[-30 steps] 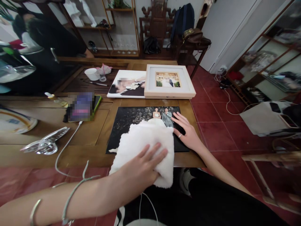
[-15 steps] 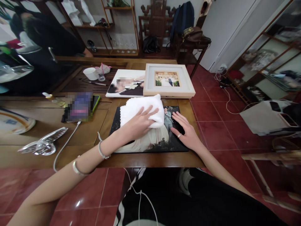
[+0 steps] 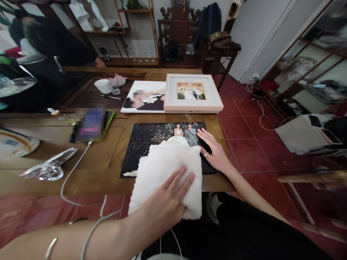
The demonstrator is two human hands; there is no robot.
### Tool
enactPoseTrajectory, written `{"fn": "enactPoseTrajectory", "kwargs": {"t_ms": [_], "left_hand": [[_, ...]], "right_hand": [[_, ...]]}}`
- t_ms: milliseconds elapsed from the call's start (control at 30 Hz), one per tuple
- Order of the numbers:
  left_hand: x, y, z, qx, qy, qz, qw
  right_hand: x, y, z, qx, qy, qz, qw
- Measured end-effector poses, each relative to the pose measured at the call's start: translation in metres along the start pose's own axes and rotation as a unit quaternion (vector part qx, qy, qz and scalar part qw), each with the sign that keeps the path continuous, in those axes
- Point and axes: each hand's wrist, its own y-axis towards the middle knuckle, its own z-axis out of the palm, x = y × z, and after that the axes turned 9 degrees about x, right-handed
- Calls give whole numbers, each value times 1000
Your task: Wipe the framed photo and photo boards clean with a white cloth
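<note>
A dark wedding photo print point(image 3: 151, 139) lies flat on the wooden table point(image 3: 114, 151) near its front edge. A white fluffy cloth point(image 3: 165, 169) covers the print's near half and hangs over the table edge. My left hand point(image 3: 166, 202) lies on the cloth with fingers stretched flat, pressing it down. At the print's right edge my right hand point(image 3: 214, 153) rests flat, fingers spread, with a ring on one finger.
Behind the print stand a white-framed photo point(image 3: 193, 93) and an unframed print point(image 3: 145, 101). A phone point(image 3: 92, 122) with a cable, a clear glass dish point(image 3: 47, 168), a plate point(image 3: 15, 141) and a white cup point(image 3: 104, 86) sit to the left. Red tile floor to the right.
My left hand dragged the cloth from the print's far edge back toward me, to the near edge. My right hand stayed in place on the print.
</note>
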Motion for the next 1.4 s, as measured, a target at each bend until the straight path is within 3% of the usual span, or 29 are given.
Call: {"fn": "enactPoseTrajectory", "kwargs": {"t_ms": [100, 200, 433, 633, 800, 933, 1167, 1333, 1400], "left_hand": [[14, -6, -6, 17, -30, 23, 999], [44, 0, -16, 45, -47, 14, 998], [106, 48, -47, 58, -92, -85, 990], [130, 111, -46, -47, -165, -62, 983], [135, 138, -35, -36, -187, -51, 980], [137, 123, -34, -16, -169, -63, 983], [137, 66, -25, 12, -102, -141, 985], [87, 24, -20, 59, -35, -129, 989], [61, 14, -18, 46, -31, -103, 993]], "right_hand": [[-2, 0, 1, -3, -3, -9, 1000], [-2, -1, 2, -10, -1, -8, 1000], [-2, -1, 3, -20, 11, -21, 1000], [-3, -1, 5, -30, 18, -18, 999], [-3, -1, 4, -27, 4, -11, 1000], [-1, -1, 3, -24, 9, -11, 1000], [-1, -1, 3, -23, 15, -15, 1000], [-1, -1, 2, -15, 4, -7, 1000], [-1, -1, 2, -15, 3, -2, 1000]]}}
